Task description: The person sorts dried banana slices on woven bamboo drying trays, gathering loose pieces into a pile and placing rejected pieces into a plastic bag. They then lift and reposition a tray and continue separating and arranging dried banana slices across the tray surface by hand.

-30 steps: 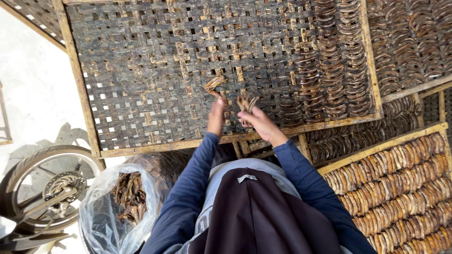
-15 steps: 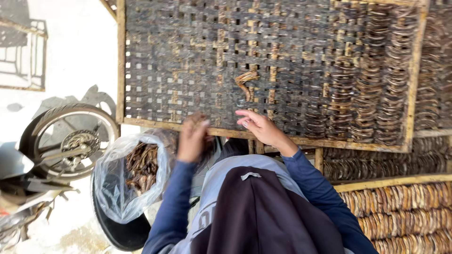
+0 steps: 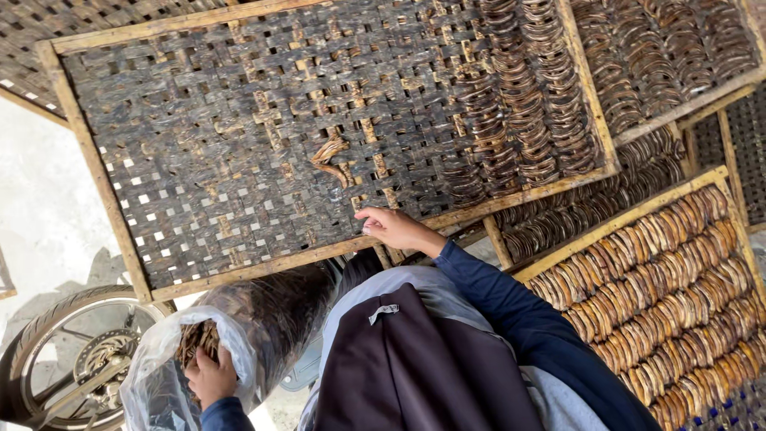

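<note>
Inside the bag (image 3: 159, 375), the left hand (image 3: 211, 375) clutched dried strips (image 3: 198, 339); best lifted gently. Right hand (image 3: 395, 227), loosely curled and empty, rested on the tray (image 3: 263, 267) edge.

A motorcycle wheel (image 3: 60, 351) stands on pale concrete floor (image 3: 40, 207) at the near left. To the right, a wooden-framed tray (image 3: 722, 179) carries rows of curved orange-brown dried strips (image 3: 678, 279); another filled tray (image 3: 678, 48) lies farther back.

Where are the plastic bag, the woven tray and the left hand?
plastic bag (image 3: 152, 375): head view, clear front wall.
woven tray (image 3: 239, 183): head view, bare weave.
left hand (image 3: 211, 377): head view, back of hand, inside the bag.
</note>
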### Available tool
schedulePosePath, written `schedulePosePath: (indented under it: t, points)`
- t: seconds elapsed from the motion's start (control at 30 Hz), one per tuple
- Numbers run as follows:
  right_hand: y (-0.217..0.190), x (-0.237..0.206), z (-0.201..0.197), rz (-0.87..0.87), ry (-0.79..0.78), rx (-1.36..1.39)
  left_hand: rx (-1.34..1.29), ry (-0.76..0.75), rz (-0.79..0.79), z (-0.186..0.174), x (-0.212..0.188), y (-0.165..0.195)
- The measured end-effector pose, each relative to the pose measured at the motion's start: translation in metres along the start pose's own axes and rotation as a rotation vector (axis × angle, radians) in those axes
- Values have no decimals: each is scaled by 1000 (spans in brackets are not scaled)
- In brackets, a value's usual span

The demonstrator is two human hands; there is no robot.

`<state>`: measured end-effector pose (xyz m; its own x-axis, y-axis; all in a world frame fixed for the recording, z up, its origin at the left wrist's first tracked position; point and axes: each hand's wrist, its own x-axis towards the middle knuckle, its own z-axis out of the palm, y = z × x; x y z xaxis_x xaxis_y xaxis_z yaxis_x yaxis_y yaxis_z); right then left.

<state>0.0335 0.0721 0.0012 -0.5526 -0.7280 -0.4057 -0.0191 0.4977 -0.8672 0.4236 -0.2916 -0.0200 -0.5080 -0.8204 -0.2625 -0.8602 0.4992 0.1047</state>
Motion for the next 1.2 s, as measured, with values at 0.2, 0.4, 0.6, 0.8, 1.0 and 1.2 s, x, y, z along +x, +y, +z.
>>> schedulePosePath:
  t: [0.2,0.4,0.6,0.8,1.0,1.2]
  points:
    - [6,-13,-13,-8,29,-16,85,-255,-122,-22,16,-1]
    - [57,-47,-87,380,111,-90,102,-263,-50,-53,28,-4]
    - [141,-96,-172,345,638,-418,78,-18,-152,-96,25,4]
    - [168,-83,-177,445,601,-432,-32,273,137,-107,31,63]
    - [163,-44,-163,157,494,-685,-65,215,350,-79,32,143]
    - [157,-61,-122,-22,430,-882,-137,89,414,-55,6,193]
